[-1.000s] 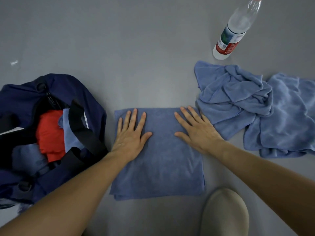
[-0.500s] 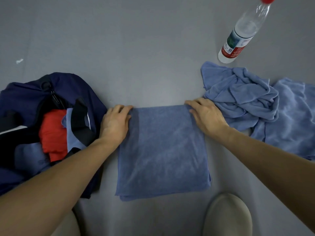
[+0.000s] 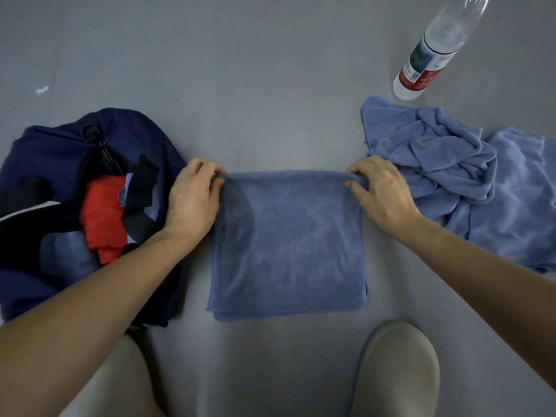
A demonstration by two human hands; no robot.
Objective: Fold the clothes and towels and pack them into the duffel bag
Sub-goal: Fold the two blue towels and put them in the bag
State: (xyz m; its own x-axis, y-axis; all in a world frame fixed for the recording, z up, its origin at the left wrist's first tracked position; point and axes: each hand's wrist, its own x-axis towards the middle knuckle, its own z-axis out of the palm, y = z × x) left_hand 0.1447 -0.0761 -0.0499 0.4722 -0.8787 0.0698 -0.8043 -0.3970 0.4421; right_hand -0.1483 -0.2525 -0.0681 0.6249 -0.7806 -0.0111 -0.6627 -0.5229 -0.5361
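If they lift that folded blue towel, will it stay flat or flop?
Probably flop: the folded towel is soft cloth, bunching where the left hand and right hand pinch it. Likely light; its stacked layers may slide apart.

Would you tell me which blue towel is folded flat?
The middle towel, its far corners pinched by the left hand and right hand; the pile to its right is crumpled.
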